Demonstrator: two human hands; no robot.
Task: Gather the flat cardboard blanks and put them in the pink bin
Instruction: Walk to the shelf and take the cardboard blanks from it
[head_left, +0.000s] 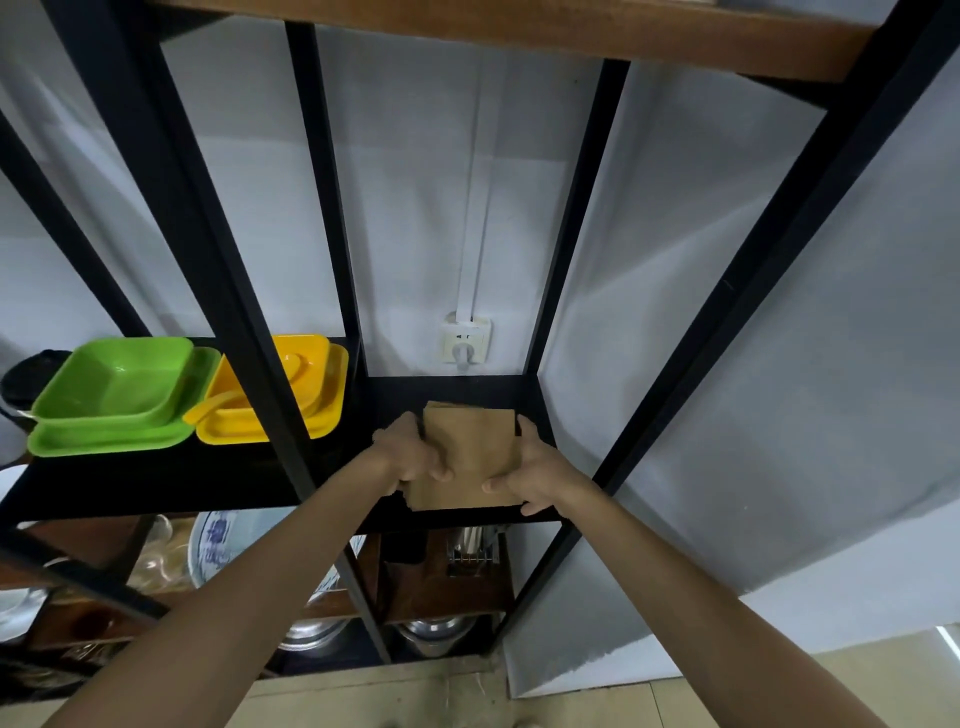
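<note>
Left hand (413, 454) and right hand (535, 470) grip opposite edges of the cardboard blanks (470, 457), apparently a small stack, on the black shelf (208, 478).

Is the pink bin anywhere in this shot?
No, only the green dishes and yellow dishes sit beside the cardboard blanks on the black shelf.

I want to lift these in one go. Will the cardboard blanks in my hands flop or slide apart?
The cardboard blanks look thin and flat, so probably light and a bit bendy. Edges sit offset, so sheets may slip apart; the left hand and right hand gripping opposite sides should help.
</note>
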